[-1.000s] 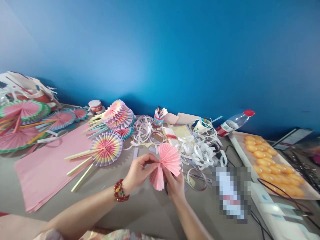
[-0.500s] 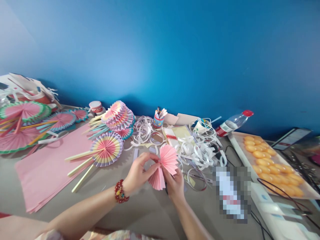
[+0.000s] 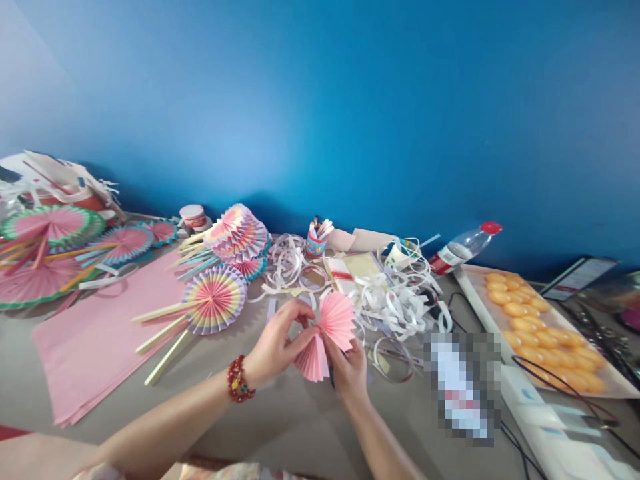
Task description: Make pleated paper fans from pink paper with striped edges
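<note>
Between my hands, above the grey table [image 3: 240, 427], is a pleated pink paper fan [image 3: 338, 319], spread into two wings and pinched at its middle. My left hand [image 3: 285, 340] closes thumb and finger on its left side at the centre. My right hand [image 3: 347, 370] grips it from the right and below; a small dark thing shows under this hand, too hidden to name. A finished multicoloured paper fan [image 3: 213, 300] with pale yellow sticks lies to the left, partly on a stack of pink paper sheets [image 3: 95, 353].
Curled white paper strips [image 3: 400, 300] heap behind my hands, near a pen cup [image 3: 317, 241]. Several fans [image 3: 237, 233] are piled at the back left. On the right stand a bottle [image 3: 465, 248], a tray of orange-yellow oval things [image 3: 545, 333] and black cables [image 3: 515, 443].
Hardly anything differs. Both hands keep hold of the pink fan in nearly the same place, and the view has shifted very slightly.
</note>
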The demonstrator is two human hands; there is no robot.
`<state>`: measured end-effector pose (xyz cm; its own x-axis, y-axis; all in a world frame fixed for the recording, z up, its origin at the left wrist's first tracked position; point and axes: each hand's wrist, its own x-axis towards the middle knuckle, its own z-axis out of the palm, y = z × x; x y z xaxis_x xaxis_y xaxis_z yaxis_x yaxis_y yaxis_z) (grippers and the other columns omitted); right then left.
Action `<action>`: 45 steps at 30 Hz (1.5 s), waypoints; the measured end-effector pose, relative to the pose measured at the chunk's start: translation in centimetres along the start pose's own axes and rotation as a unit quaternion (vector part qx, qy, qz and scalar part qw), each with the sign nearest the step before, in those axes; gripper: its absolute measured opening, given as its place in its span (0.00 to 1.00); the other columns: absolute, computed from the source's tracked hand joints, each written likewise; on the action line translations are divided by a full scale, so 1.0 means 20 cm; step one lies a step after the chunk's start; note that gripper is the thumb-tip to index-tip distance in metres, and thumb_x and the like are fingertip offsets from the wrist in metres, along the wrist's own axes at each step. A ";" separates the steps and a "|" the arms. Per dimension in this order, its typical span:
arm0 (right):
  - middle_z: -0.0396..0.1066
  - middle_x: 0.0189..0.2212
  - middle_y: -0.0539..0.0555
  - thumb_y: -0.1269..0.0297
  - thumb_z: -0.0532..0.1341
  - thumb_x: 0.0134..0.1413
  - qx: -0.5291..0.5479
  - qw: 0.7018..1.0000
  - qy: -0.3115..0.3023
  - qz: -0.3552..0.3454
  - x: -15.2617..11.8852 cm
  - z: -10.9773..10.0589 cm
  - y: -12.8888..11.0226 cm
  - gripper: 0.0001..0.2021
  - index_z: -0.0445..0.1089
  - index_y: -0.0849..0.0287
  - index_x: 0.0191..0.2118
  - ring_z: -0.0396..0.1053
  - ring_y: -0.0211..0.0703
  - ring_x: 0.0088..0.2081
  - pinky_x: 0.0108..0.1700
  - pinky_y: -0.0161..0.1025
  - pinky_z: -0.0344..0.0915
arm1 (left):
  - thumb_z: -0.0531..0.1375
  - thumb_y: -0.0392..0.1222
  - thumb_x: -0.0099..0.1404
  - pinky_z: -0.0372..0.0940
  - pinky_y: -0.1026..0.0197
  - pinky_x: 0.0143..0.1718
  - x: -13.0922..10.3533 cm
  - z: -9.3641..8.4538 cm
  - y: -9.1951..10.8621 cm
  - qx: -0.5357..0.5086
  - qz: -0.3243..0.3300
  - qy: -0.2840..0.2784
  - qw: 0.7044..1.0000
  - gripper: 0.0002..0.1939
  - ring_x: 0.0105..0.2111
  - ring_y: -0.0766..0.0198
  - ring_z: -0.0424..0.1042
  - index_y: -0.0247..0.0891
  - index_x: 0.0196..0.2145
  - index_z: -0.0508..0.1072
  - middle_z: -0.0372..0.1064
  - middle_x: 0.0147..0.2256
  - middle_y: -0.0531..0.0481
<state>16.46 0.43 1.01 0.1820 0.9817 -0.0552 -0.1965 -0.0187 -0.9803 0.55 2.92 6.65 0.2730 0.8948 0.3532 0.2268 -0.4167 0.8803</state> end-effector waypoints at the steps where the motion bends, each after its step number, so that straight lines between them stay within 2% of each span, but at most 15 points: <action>1: 0.77 0.31 0.54 0.54 0.70 0.45 0.000 1.000 0.000 -0.004 0.00 0.00 0.01 0.16 0.75 0.60 0.36 0.72 0.44 0.29 0.32 0.37 0.68 | 0.56 0.37 0.67 0.64 0.61 0.42 0.00 -0.01 0.01 0.007 0.006 -0.008 1.000 0.02 0.38 0.62 0.68 0.38 0.37 0.69 0.67 0.38 0.47; 4: 0.77 0.30 0.53 0.55 0.70 0.45 0.002 1.000 0.000 0.001 0.00 -0.01 0.02 0.15 0.75 0.59 0.37 0.71 0.43 0.29 0.32 0.37 0.67 | 0.55 0.37 0.67 0.63 0.61 0.41 0.02 -0.01 0.02 0.018 0.015 -0.024 0.999 0.05 0.37 0.62 0.68 0.38 0.33 0.68 0.66 0.35 0.48; 8: 0.78 0.33 0.54 0.56 0.70 0.46 0.058 0.998 -0.012 0.026 0.00 0.00 0.02 0.16 0.75 0.59 0.40 0.73 0.44 0.31 0.35 0.38 0.69 | 0.55 0.36 0.67 0.63 0.62 0.39 0.02 0.01 0.01 0.006 0.003 -0.024 1.000 0.04 0.35 0.63 0.68 0.37 0.33 0.67 0.66 0.34 0.48; 14: 0.78 0.35 0.53 0.59 0.72 0.43 0.091 0.995 0.001 0.050 0.00 0.02 0.00 0.16 0.76 0.59 0.39 0.74 0.46 0.33 0.37 0.39 0.70 | 0.54 0.37 0.68 0.63 0.61 0.40 -0.01 0.05 -0.04 -0.048 -0.011 0.005 0.999 0.05 0.36 0.63 0.67 0.38 0.34 0.66 0.66 0.34 0.49; 18: 0.78 0.33 0.53 0.58 0.72 0.41 0.099 0.993 0.010 0.059 0.00 0.02 -0.01 0.16 0.76 0.59 0.37 0.74 0.46 0.32 0.36 0.39 0.71 | 0.53 0.38 0.69 0.63 0.59 0.42 -0.02 0.07 -0.07 -0.034 0.029 0.027 0.999 0.05 0.38 0.61 0.68 0.38 0.34 0.66 0.66 0.36 0.47; 25: 0.79 0.32 0.54 0.57 0.72 0.41 0.078 0.996 0.009 0.052 -0.01 0.03 -0.04 0.16 0.77 0.59 0.37 0.75 0.48 0.33 0.37 0.41 0.71 | 0.51 0.36 0.70 0.64 0.57 0.42 -0.04 0.06 -0.12 0.026 0.114 0.033 0.993 0.04 0.39 0.60 0.69 0.39 0.37 0.66 0.68 0.37 0.44; 29: 0.78 0.31 0.54 0.56 0.72 0.41 0.075 0.996 0.004 0.042 -0.01 0.02 -0.04 0.16 0.76 0.60 0.36 0.74 0.47 0.31 0.33 0.39 0.70 | 0.52 0.35 0.69 0.64 0.55 0.43 -0.05 0.05 -0.14 0.087 0.153 0.010 0.984 0.05 0.39 0.59 0.70 0.40 0.38 0.67 0.71 0.39 0.43; 32: 0.78 0.36 0.55 0.56 0.71 0.43 0.075 0.997 -0.006 0.029 -0.01 0.02 -0.02 0.16 0.76 0.59 0.37 0.75 0.48 0.34 0.33 0.38 0.70 | 0.54 0.34 0.67 0.63 0.54 0.43 -0.05 0.04 -0.14 0.103 0.172 0.000 0.980 0.05 0.38 0.59 0.70 0.40 0.37 0.68 0.73 0.38 0.44; 35: 0.79 0.37 0.54 0.57 0.71 0.43 0.086 0.996 -0.013 0.027 0.00 0.01 -0.01 0.14 0.76 0.57 0.37 0.75 0.49 0.36 0.34 0.38 0.70 | 0.55 0.34 0.67 0.64 0.56 0.42 -0.03 0.03 -0.11 0.054 0.128 0.007 0.990 0.04 0.37 0.60 0.70 0.40 0.39 0.68 0.71 0.37 0.46; 38: 0.78 0.38 0.54 0.58 0.71 0.44 0.095 0.995 -0.024 0.030 0.00 0.01 0.00 0.14 0.75 0.57 0.38 0.75 0.50 0.38 0.37 0.40 0.70 | 0.55 0.36 0.67 0.65 0.59 0.41 -0.02 0.03 -0.08 -0.043 0.060 -0.016 0.997 0.04 0.37 0.61 0.69 0.39 0.41 0.67 0.68 0.36 0.46; 41: 0.78 0.38 0.55 0.58 0.71 0.45 0.101 0.994 -0.025 0.037 0.00 0.01 0.01 0.15 0.75 0.57 0.39 0.75 0.49 0.37 0.38 0.41 0.70 | 0.57 0.38 0.67 0.64 0.60 0.42 -0.01 0.03 -0.07 -0.132 0.016 -0.036 0.991 0.05 0.38 0.62 0.67 0.38 0.41 0.68 0.67 0.37 0.46; 45: 0.78 0.33 0.53 0.57 0.71 0.45 0.085 0.996 -0.014 0.035 0.00 0.01 0.01 0.15 0.75 0.58 0.38 0.74 0.47 0.33 0.36 0.40 0.70 | 0.58 0.41 0.67 0.63 0.63 0.39 -0.01 0.03 -0.08 -0.238 -0.067 -0.021 0.969 0.06 0.36 0.64 0.66 0.38 0.41 0.67 0.65 0.35 0.48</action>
<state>16.20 0.44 0.76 0.1352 0.9843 -0.1135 -0.3690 -0.0563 -0.9277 0.73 3.42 4.96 0.3102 0.9246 0.2211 -0.1905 -0.1674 0.9673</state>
